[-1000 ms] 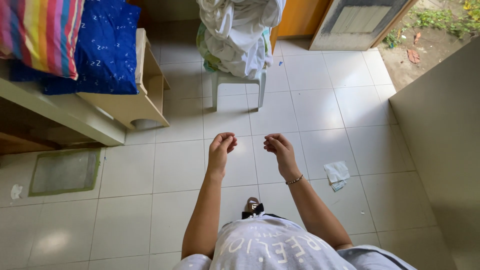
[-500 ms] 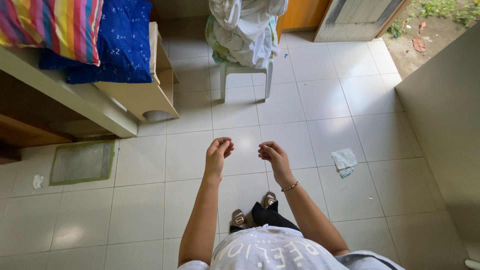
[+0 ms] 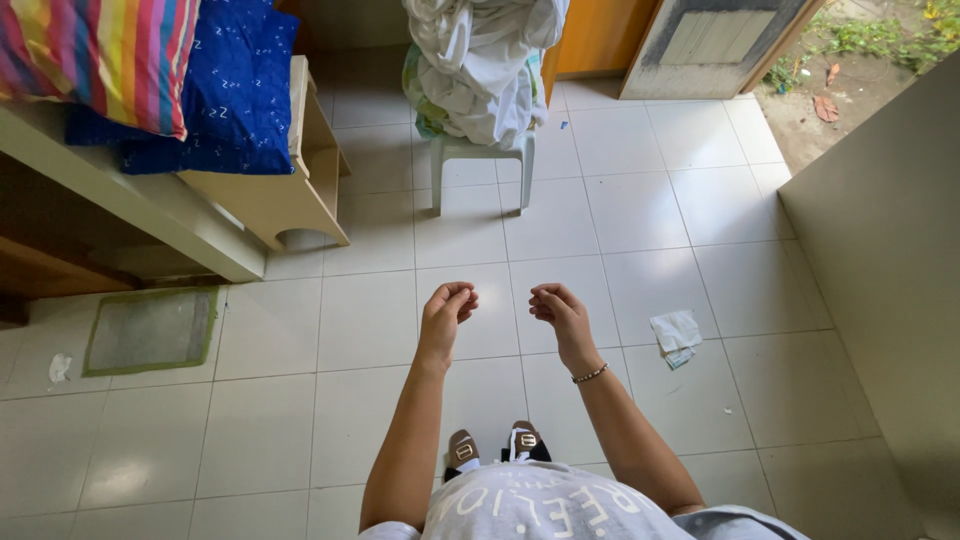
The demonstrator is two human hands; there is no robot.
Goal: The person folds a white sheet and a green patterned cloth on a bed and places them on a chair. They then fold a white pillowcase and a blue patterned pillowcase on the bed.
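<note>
At the far left a small scrap of paper [image 3: 60, 368] lay on the white tiled floor [image 3: 370, 320], and just to its right sat a grey mat with a green border [image 3: 150, 330]. Above them a pale counter [image 3: 130, 195] carried a striped pillow [image 3: 95, 55] and a blue patterned cushion [image 3: 215, 90], with a light wooden unit [image 3: 300, 195] tucked against its end. Compared with half a second earlier, the stool and the counter had slid lower in the view and both feet now showed side by side, so the person appeared to have stepped forward.

The left hand [image 3: 447, 305] hung in mid-air over the floor, fingers curled loosely inward and holding nothing that could be seen. The right hand [image 3: 560, 308] was just beside it, apart and not touching, fingers curled in the same way and empty, a thin bead bracelet [image 3: 590, 374] at the wrist. Both hands had drifted a little closer together than a second earlier. Below them two sandals with buckles [image 3: 495, 445] stood together.

Ahead, well apart from the hands, a pale plastic stool [image 3: 480, 165] bore a heap of white laundry [image 3: 480, 60]. To the right a crumpled paper [image 3: 677, 335] lay on the tiles, near a grey wall [image 3: 880, 280]
</note>
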